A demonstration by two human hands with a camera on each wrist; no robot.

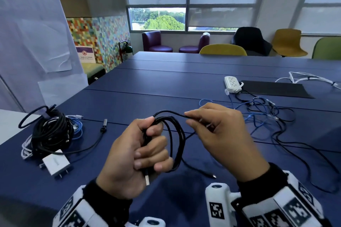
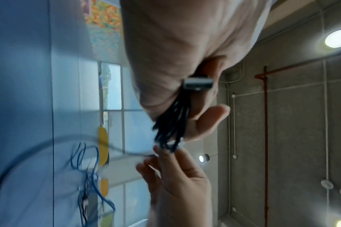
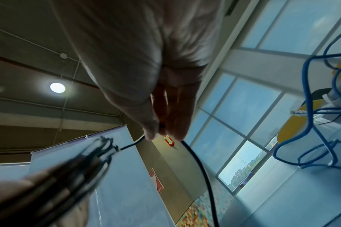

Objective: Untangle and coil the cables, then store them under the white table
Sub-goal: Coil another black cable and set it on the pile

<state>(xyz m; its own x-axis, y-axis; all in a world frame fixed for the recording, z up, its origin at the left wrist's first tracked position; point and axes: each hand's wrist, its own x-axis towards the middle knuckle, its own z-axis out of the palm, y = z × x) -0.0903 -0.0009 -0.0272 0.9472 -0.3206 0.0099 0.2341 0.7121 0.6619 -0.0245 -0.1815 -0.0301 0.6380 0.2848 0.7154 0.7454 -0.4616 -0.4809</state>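
Head view, from left to right: a finished bundle of coiled cables point(image 1: 49, 131) lies on the blue table point(image 1: 166, 83), then the left hand point(image 1: 136, 155) has its fingers curled tight around the loops of the black cable point(image 1: 175, 140), with the plug end hanging below the fist. Just to its right, the right hand point(image 1: 221, 134) pinches the free run of this cable between thumb and fingertips. The tail trails down toward the person, so I judge the next loop must travel leftward into the left fist, while the tangled blue cables point(image 1: 262, 110) wait further right.
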